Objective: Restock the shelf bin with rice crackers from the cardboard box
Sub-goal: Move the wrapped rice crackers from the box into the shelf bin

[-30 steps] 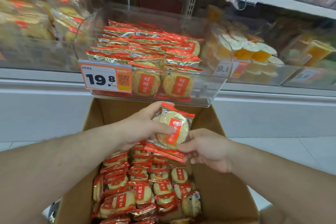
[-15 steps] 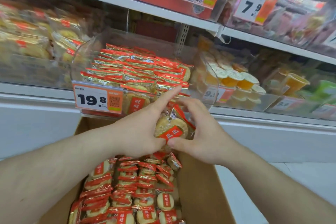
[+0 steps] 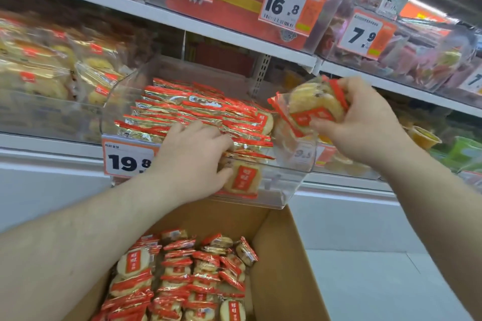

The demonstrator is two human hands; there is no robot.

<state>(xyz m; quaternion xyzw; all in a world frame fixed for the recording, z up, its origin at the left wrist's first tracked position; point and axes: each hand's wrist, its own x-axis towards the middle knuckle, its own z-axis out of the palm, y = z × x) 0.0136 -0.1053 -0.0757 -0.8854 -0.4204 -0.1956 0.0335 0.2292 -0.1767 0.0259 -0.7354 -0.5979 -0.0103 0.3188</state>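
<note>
Right hand (image 3: 365,125): fingers curled round a small stack of rice cracker packets (image 3: 310,104), held in the air just off the bin's right wall, above its rim.
Left hand (image 3: 194,154): reaches over the front lip, fingers bent down among the front-row packets; whether it pinches one I cannot tell.
Key relation: the open top of the shelf bin (image 3: 287,185) lies to the left of the right hand and a little below it; that hand is nearer the gap.
Held stack: tilted, flat faces turned toward the viewer.
Open room: a thinly filled pocket shows at the bin's front right corner.
Edges: clear right wall and front lip must be cleared; the upper shelf (image 3: 234,34) limits lift.
Supply: cardboard box (image 3: 281,255) directly beneath the bin, many packets inside.
</note>
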